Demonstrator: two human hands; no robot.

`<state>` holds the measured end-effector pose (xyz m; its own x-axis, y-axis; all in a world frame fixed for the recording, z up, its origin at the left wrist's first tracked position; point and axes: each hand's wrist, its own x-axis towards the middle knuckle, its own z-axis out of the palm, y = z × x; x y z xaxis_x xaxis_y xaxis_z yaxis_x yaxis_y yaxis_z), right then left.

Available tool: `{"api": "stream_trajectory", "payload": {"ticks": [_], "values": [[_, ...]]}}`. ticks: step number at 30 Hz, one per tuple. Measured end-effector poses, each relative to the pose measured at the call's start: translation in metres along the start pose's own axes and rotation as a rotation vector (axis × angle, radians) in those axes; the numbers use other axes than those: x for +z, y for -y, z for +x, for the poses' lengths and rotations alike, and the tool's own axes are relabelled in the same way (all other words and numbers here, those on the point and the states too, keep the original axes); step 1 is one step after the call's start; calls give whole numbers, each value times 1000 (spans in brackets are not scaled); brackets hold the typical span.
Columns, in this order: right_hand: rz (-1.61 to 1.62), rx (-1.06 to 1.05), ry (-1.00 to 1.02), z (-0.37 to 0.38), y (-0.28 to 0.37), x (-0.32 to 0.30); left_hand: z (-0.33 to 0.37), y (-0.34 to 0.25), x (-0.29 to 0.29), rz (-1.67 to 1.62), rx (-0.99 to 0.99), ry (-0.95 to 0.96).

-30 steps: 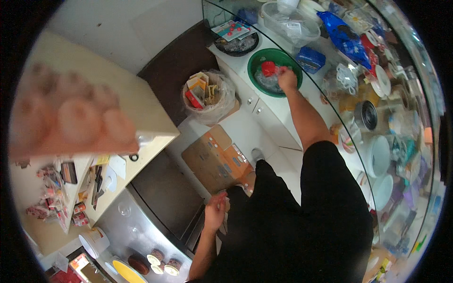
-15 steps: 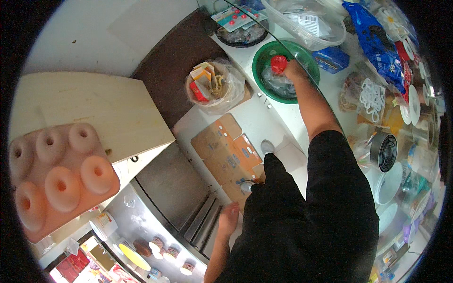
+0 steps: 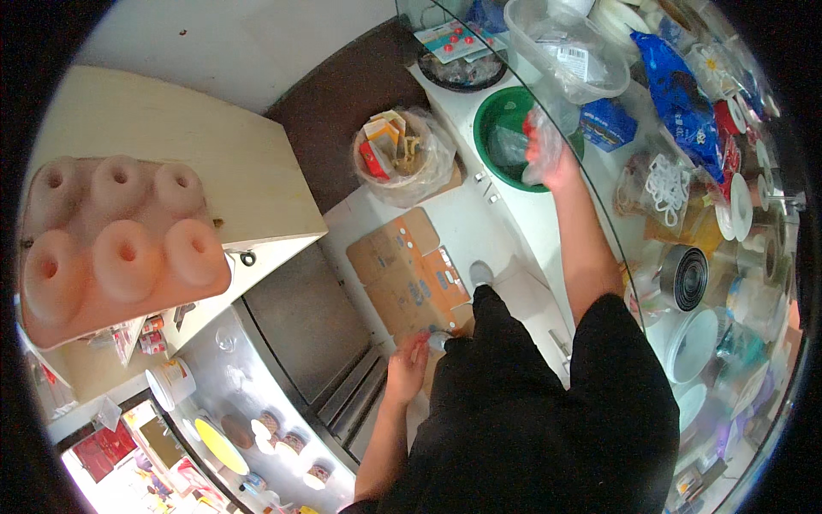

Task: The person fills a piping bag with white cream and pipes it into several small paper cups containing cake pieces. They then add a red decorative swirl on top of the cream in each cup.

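Note:
My right hand is closed on a clear plastic bag with a red part, held over the right side of a green basin. More clear plastic lies inside the basin. Part of my right fingers is hidden by the bag. My left hand hangs low over the floor near the dark appliance, fingers loosely bent, with nothing in it.
A lined bin with cartons stands beyond flattened cardboard on the floor. A glass edge crosses the right counter. A blue box and clear tub sit beside the basin. A pink ring mold is at left.
My right hand has come up from inside the basin toward its right rim, bringing the plastic bag along. My left hand has risen slightly. The whole view has shifted.

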<state>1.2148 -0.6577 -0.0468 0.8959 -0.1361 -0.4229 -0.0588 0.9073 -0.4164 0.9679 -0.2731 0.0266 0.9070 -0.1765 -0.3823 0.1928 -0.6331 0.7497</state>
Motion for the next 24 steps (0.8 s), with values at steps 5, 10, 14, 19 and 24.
{"api": "stream_trajectory", "payload": {"ticks": [5,10,14,19,24], "values": [[98,64,175,-72,-42,37,38,-93,-22,40,188,44],[-11,236,350,-166,-78,106,43,-144,-43,6,406,-51],[-546,229,699,-221,-95,169,22,-191,-97,228,524,-183],[-646,416,1034,-239,-147,207,-25,-168,-173,327,665,-236],[-1038,7,1565,-277,-201,265,-107,-93,-213,-119,545,-606]]}}
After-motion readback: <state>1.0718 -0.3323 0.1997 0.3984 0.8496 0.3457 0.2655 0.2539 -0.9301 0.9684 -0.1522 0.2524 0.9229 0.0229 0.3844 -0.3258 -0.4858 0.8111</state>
